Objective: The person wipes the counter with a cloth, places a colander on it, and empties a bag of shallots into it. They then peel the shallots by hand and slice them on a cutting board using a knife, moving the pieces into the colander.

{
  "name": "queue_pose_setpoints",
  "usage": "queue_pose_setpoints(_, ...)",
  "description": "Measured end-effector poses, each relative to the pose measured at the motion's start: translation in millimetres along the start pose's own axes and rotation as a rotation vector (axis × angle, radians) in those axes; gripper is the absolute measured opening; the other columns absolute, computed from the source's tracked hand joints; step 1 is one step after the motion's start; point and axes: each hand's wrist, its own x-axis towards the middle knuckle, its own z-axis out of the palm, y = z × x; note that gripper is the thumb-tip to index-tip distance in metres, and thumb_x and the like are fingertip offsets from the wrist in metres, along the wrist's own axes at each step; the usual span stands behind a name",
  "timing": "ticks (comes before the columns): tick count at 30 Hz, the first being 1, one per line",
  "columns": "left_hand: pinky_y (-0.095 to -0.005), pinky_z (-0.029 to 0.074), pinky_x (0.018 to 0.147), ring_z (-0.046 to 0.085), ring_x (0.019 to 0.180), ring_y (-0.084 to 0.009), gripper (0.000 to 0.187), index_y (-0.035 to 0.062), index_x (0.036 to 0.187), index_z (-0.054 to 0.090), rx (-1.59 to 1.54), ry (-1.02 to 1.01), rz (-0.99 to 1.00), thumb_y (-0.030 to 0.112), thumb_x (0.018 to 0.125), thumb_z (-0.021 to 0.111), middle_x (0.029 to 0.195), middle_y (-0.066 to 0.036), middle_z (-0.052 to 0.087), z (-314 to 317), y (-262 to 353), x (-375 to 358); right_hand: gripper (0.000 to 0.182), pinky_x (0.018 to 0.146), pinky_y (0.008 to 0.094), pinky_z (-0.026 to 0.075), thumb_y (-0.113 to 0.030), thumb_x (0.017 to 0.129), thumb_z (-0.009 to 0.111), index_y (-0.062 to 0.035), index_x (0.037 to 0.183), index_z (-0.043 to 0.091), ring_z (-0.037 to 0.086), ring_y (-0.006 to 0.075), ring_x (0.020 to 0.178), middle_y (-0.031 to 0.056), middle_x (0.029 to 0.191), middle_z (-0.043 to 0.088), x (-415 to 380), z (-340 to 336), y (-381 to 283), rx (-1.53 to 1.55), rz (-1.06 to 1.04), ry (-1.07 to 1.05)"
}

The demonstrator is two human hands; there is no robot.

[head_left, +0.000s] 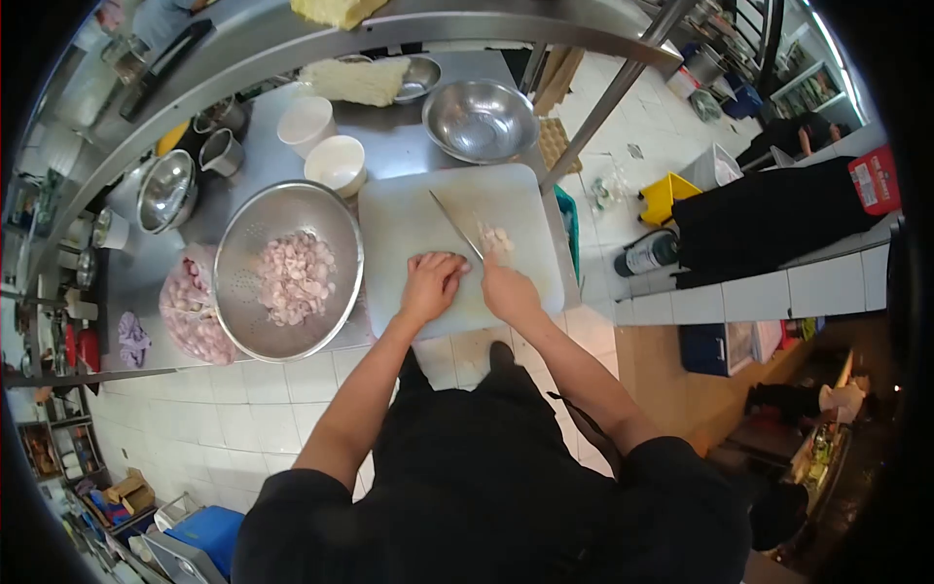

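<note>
On a white cutting board (409, 209), my right hand (511, 294) is closed round the handle of a knife (453, 222). Its blade points up and left, away from me. My left hand (431, 287) rests on the board left of the blade, fingers curled down; whatever they hold is mostly hidden under them. Small pale slices (496, 239) lie to the right of the blade. Beside the board on the left stands a metal colander (238, 316) with many pale pinkish pieces (295, 277) in it, like peeled shallots or garlic cloves.
A bag of similar pieces (192, 302) sits left of the colander. Behind the board are two white tubs (336, 164) and a metal bowl (480, 122). A steel shelf rail (438, 37) crosses above the table. A fire extinguisher (646, 253) stands at right.
</note>
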Motion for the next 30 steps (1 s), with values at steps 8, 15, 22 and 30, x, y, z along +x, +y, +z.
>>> queue_pose_setpoints(8, -0.0404, 0.037, 0.093, 0.059, 0.1, -0.0234, 0.014, 0.0107, 0.099, 0.065, 0.013, 0.006, 0.054, 0.011, 0.085, 0.064, 0.102, -0.004, 0.064, 2.2, 7.0, 5.4, 0.022, 0.066, 0.0542, 0.053, -0.014, 0.09, 0.052, 0.0007, 0.105, 0.048, 0.067, 0.0442, 0.073, 0.0247, 0.076, 0.067, 3.9, 3.9, -9.5, 0.053, -0.032, 0.022)
queue_pose_setpoints(15, -0.039, 0.038, 0.09, 0.059, 0.099, -0.0252, 0.014, 0.0078, 0.099, 0.064, 0.0, 0.002, 0.032, 0.009, 0.085, 0.064, 0.101, -0.006, 0.063, 5.2, 18.5, 6.1, 0.027, 0.067, 0.0543, 0.054, -0.017, 0.09, 0.052, 0.0024, 0.108, 0.047, 0.067, 0.046, 0.076, 0.0271, 0.081, 0.067, 4.6, -9.9, -9.8, 0.116, -0.005, -0.009)
queue_pose_setpoints(22, -0.0382, 0.039, 0.088, 0.059, 0.094, -0.0262, 0.011, 0.0064, 0.097, 0.063, -0.033, 0.052, 0.044, 0.009, 0.087, 0.063, 0.099, -0.006, 0.063, 4.5, 20.4, 3.4, 0.028, 0.064, 0.0571, 0.05, -0.019, 0.096, 0.048, 0.005, 0.109, 0.046, 0.063, 0.0492, 0.072, 0.0308, 0.074, 0.063, 8.0, -11.1, -8.2, 0.259, -0.084, 0.075)
queue_pose_setpoints(30, -0.0381, 0.039, 0.091, 0.059, 0.099, -0.0275, 0.015, 0.0076, 0.099, 0.062, -0.074, -0.003, 0.047, 0.004, 0.084, 0.064, 0.102, -0.007, 0.063, 5.7, 13.5, -3.6, 0.032, 0.068, 0.0591, 0.048, -0.018, 0.094, 0.051, 0.0052, 0.115, 0.047, 0.062, 0.0503, 0.073, 0.0318, 0.075, 0.063, 3.9, -1.2, 2.9, 0.181, -0.093, -0.042)
